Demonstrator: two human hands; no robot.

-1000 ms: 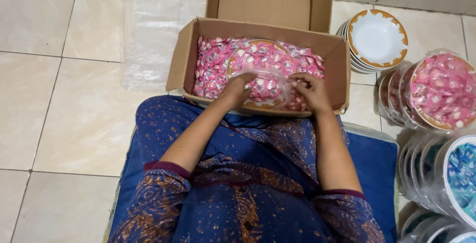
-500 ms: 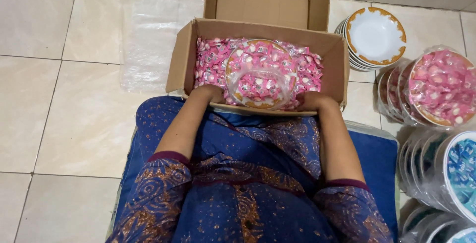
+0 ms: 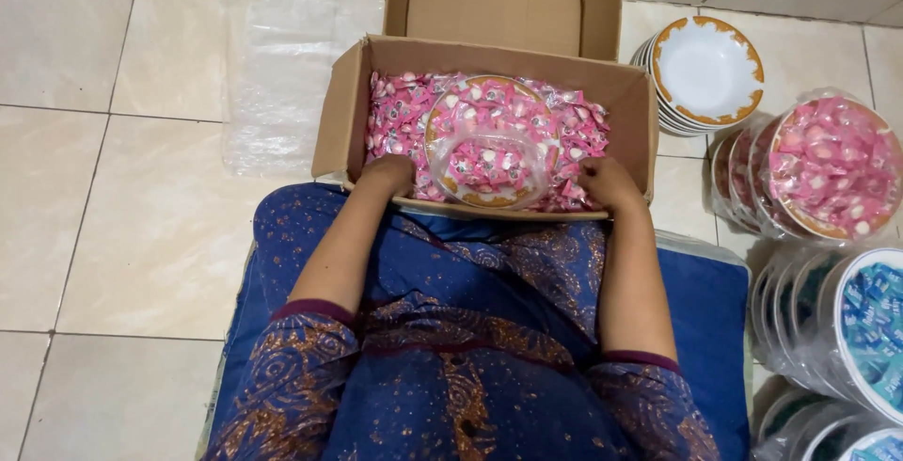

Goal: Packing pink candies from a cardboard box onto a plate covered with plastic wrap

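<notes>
An open cardboard box (image 3: 334, 113) on the floor in front of me is filled with small pink wrapped candies (image 3: 395, 108). On top of them lies a gold-rimmed plate wrapped in clear plastic (image 3: 489, 141), also loaded with pink candies. My left hand (image 3: 388, 175) rests inside the box at its near left corner, fingers down among the candies. At the near right corner is my right hand (image 3: 609, 184), next to the plate's edge. Neither hand visibly grips anything.
A stack of empty white gold-rimmed plates (image 3: 705, 71) stands right of the box. Wrapped plates of pink candies (image 3: 828, 169) and of blue candies (image 3: 870, 329) lean at the far right. A clear plastic sheet (image 3: 273, 75) lies on the tiles at the left. I sit on a blue cushion (image 3: 705, 329).
Both hands moved off the top of the wrapped plate, apart and toward me, to the box's near corners. The plate now lies uncovered on the candies.
</notes>
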